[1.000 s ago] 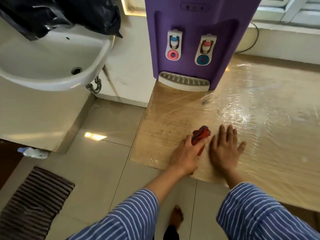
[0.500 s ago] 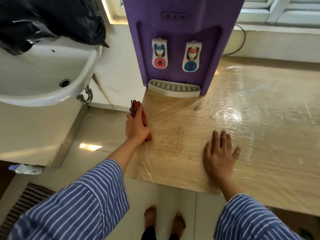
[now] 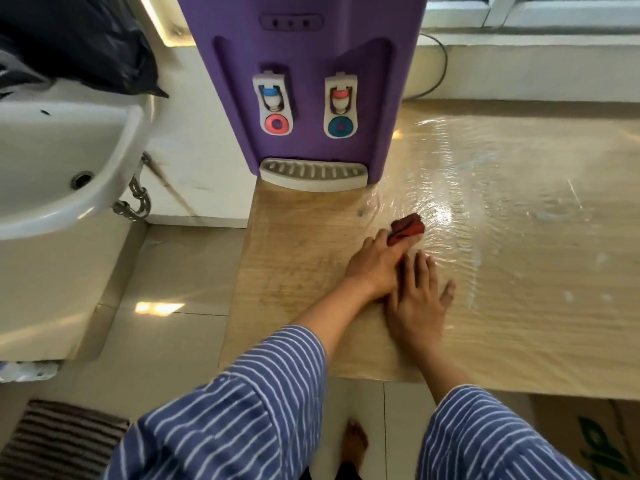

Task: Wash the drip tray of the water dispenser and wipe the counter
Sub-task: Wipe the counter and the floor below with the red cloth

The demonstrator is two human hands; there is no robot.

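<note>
A purple water dispenser [image 3: 304, 64] stands at the back of the wooden counter [image 3: 502, 237], which is covered in clear plastic film. Its white slotted drip tray [image 3: 313, 174] sits in place at the dispenser's foot. My left hand [image 3: 377, 263] presses a crumpled red cloth [image 3: 407, 230] onto the counter, in front of and a little right of the tray. My right hand [image 3: 417, 303] lies flat on the counter with fingers spread, just behind and right of the left hand, partly under its wrist.
A white basin [image 3: 52, 161] hangs at the left with a black bag [image 3: 79, 46] over its back rim and a chrome trap [image 3: 136, 199] under it. A striped mat [image 3: 59, 441] lies on the tiled floor. A cable [image 3: 438, 71] runs behind the dispenser. A cardboard box [image 3: 588, 441] sits below the counter.
My left hand has swept the red cloth from the counter's left edge rightward to the middle, next to my right hand. The right hand has stayed flat in place.
</note>
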